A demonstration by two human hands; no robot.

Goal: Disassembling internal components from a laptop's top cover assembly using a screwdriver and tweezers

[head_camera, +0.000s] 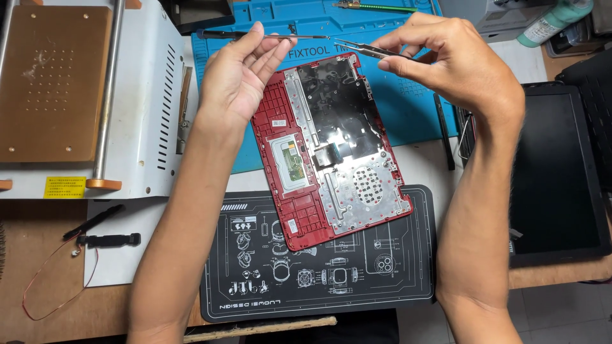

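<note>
A red laptop palmrest shell (pixel 305 224) lies inner side up across a blue work mat (pixel 408 108) and a black printed mat (pixel 268 280); its silver keyboard backplate, black film and touchpad board show. My left hand (pixel 239 76) hovers over the shell's upper left corner, fingers pinching a thin dark strip (pixel 299 37) that runs right. My right hand (pixel 446 60) is above the shell's upper right corner, gripping metal tweezers (pixel 360 48) whose tips point left toward the strip's end.
A white heating machine with a brass plate (pixel 54 83) stands at the left. Small black speakers with red wire (pixel 108 239) lie on white paper. A dark screen panel (pixel 554 172) rests at the right, a thin black strip (pixel 444 130) beside it. A green bottle (pixel 551 22) is at the back right.
</note>
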